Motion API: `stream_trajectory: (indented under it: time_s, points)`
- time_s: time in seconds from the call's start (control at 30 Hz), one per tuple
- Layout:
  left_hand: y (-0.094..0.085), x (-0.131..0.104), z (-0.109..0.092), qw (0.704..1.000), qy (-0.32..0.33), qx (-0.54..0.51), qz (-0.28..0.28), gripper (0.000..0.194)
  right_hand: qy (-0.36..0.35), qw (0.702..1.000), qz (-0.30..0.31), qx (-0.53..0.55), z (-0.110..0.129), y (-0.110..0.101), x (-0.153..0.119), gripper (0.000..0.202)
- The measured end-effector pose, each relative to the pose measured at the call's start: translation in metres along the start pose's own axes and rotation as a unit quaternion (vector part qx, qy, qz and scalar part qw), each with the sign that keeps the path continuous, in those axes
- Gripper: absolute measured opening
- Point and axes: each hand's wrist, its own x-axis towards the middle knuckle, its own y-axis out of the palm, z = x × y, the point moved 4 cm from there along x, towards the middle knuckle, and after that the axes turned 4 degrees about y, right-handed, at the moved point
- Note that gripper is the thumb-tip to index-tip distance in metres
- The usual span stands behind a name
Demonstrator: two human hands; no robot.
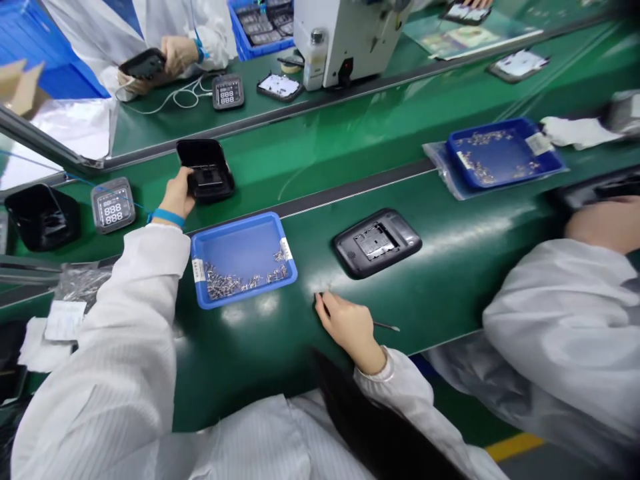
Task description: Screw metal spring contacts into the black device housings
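With left hand, pinches hollow black plastic casing; with right hand, slim metal tool; apparently at transfer step, needs steady grip.

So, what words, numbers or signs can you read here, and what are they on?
"888" over "888": near display.
"888" over "888": far display.
Smaller characters on both displays: too small to read surely.
Labels on the near tray and far tray: too small.
Any print on the paper slip or bottle: too blurred.
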Motion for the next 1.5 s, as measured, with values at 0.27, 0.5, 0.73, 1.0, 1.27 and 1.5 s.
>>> stream_trajectory:
  time_s: [0.27,0.5,0.73,1.0,1.27,1.5]
  points:
    - [0.005,-0.117,-0.085,0.994,0.026,0.08,0.065,0.1,0.101,0.993,0.02,0.065,-0.058,-0.034,0.039,0.038]
    - [-0.002,-0.346,-0.169,0.917,0.067,-0.004,0.394,0.065,0.192,0.963,0.158,-0.106,-0.058,-0.042,0.025,0.034]
    - [-0.028,-0.401,-0.154,0.971,-0.001,0.057,0.234,0.068,-0.157,0.902,0.236,0.324,0.056,-0.069,-0.024,0.032]
    - [-0.036,-0.382,-0.134,0.966,0.047,0.102,0.235,0.053,-0.228,0.945,0.208,0.106,0.059,0.002,0.102,0.027]
    - [-0.016,-0.363,-0.138,0.982,0.01,0.096,0.162,0.052,-0.289,0.933,0.214,0.014,0.073,0.011,0.116,0.032]
    - [-0.03,-0.358,-0.155,0.986,-0.084,-0.132,0.049,0.032,-0.275,0.942,0.16,0.105,0.077,-0.062,0.036,0.029]
